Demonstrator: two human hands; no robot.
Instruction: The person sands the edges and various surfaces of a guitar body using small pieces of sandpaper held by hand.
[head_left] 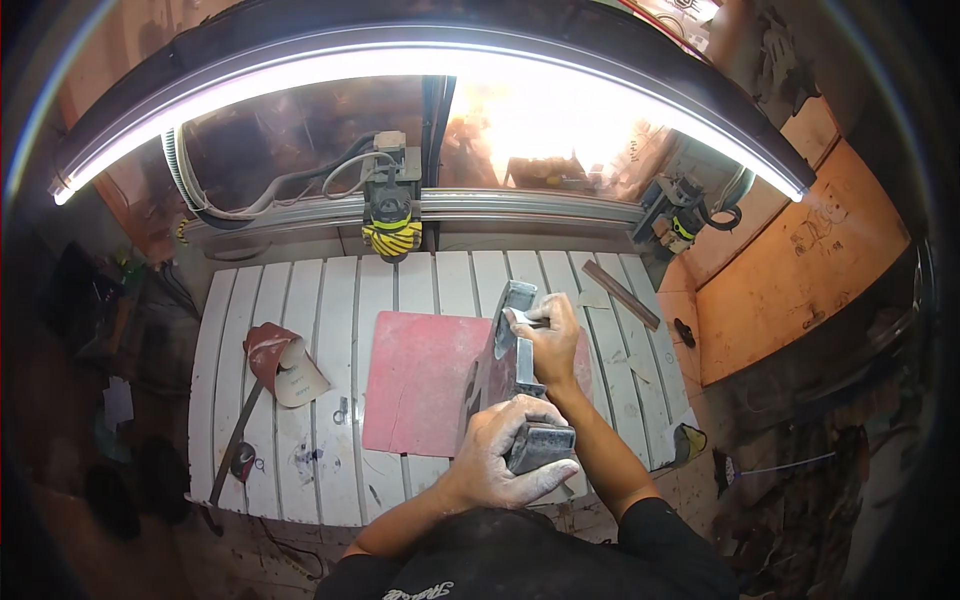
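A dark grey, angular molded part [525,365] with pale, dusty edges and an open notch stands tilted over a pink mat [425,375]. My left hand [500,450], coated in white dust, is wrapped round the part's near end, with the thumb along its side. Farther along, my right hand [556,335] is closed in a pinch at the notch near the far end. Something small and pale shows at its fingertips, too hidden to name. The part's lower side is partly covered by my hands and arms.
The mat lies on a white slatted table [280,480]. At left are a curled reddish-brown abrasive sheet [268,348] and a long dark bar [238,445]. A dark strip [622,296] lies at far right. Behind hangs a machine head [392,205] on a rail; a lit tube [400,68] arches overhead.
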